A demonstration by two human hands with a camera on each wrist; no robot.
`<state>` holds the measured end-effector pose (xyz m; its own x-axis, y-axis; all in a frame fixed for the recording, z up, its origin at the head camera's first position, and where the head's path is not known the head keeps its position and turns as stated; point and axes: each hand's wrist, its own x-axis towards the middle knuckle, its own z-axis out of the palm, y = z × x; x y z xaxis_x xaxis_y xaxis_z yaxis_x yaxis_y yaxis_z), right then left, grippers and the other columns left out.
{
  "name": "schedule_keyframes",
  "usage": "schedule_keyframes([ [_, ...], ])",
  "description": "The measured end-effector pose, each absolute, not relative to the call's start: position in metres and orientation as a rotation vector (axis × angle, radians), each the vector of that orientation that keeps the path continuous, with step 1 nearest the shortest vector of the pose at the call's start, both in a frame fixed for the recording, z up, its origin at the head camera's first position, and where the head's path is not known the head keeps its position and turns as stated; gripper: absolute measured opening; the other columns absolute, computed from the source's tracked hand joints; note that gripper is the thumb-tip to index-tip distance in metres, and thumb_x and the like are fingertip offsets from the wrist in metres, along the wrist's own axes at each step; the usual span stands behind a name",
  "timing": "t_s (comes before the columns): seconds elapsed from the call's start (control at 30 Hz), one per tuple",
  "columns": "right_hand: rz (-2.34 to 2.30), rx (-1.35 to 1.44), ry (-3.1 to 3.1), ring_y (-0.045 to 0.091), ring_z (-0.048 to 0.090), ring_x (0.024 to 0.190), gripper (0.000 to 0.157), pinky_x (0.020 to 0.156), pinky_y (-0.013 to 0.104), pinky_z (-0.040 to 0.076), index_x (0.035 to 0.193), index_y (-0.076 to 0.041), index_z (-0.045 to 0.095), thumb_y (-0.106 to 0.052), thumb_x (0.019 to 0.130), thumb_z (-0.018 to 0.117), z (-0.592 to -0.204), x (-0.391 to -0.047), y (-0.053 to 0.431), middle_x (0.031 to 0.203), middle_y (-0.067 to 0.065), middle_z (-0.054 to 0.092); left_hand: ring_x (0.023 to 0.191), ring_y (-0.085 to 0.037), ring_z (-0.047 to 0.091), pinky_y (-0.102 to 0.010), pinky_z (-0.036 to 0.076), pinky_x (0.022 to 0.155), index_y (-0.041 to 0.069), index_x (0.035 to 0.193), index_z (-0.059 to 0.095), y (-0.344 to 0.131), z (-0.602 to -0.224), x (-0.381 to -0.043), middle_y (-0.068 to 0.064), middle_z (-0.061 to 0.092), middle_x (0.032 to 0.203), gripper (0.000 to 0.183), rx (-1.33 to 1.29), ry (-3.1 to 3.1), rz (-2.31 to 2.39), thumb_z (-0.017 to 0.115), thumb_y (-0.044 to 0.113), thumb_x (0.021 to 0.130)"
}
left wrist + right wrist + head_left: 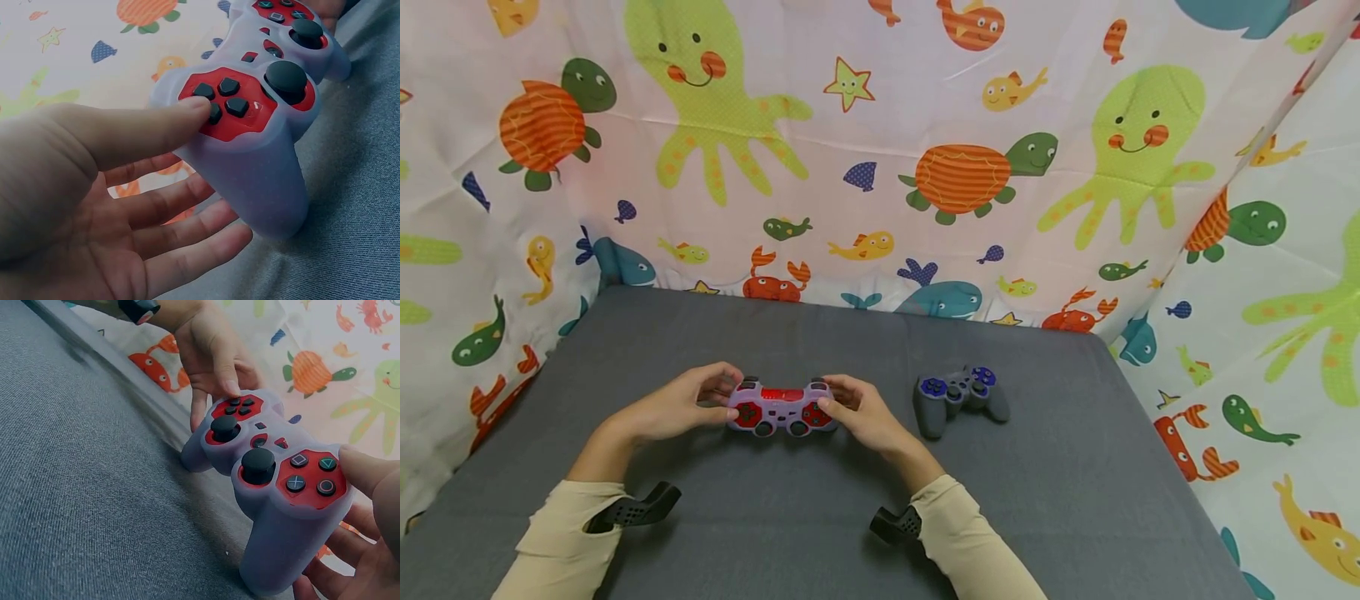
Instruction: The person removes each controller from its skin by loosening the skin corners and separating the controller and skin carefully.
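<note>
Left of centre on the grey surface, I view a purple controller with red panels held between two hands. The left hand loosely grips one end, thumb over the directional buttons, other fingers partly extended and spread behind; the right hand grips the other, thumb beside the symbol buttons, fingers bent behind. I cannot tell whether the controller touches the surface. Right: a dark controller with blue buttons. Far side: a sea-creature sheet.
</note>
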<state>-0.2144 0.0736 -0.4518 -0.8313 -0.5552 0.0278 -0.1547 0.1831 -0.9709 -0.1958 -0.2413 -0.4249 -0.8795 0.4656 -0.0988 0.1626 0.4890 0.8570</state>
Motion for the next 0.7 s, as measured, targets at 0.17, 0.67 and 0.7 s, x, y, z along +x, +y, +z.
schedule_keyframes([
  [0.17, -1.671, -0.684, 2.116, 0.018, 0.065, 0.109, 0.04, 0.097, 0.03, 0.053, 0.139, -0.001, 0.055, -0.015, 0.102, 0.059, -0.4526, -0.2137, 0.0729, 0.131, 0.023, 0.064, 0.12, -0.032, 0.058, -0.055, 0.048, 0.105, 0.0, 0.131, 0.051, -0.2411, -0.425, -0.1955, -0.019, 0.058, 0.131, 0.048, 0.542, 2.43, 1.333, 0.071, 0.024, 0.095],
  [0.67, -1.631, -0.797, 2.063, 0.013, 0.064, 0.093, 0.032, 0.085, 0.024, 0.054, 0.13, 0.0, 0.063, -0.011, 0.1, 0.062, -0.4553, -0.2148, 0.0729, 0.119, 0.024, 0.067, 0.119, -0.031, 0.057, -0.055, 0.048, 0.104, 0.0, 0.131, 0.052, -0.2344, -0.4246, -0.194, -0.019, 0.06, 0.129, 0.049, 0.565, 2.43, 1.327, 0.071, 0.027, 0.095],
  [0.7, -1.628, -0.8, 2.061, 0.014, 0.064, 0.092, 0.031, 0.085, 0.025, 0.054, 0.129, 0.0, 0.063, -0.011, 0.1, 0.062, -0.4554, -0.2149, 0.0729, 0.118, 0.024, 0.067, 0.12, -0.032, 0.057, -0.055, 0.048, 0.104, 0.0, 0.131, 0.052, -0.2341, -0.4249, -0.194, -0.02, 0.059, 0.13, 0.05, 0.566, 2.433, 1.32, 0.071, 0.028, 0.095],
])
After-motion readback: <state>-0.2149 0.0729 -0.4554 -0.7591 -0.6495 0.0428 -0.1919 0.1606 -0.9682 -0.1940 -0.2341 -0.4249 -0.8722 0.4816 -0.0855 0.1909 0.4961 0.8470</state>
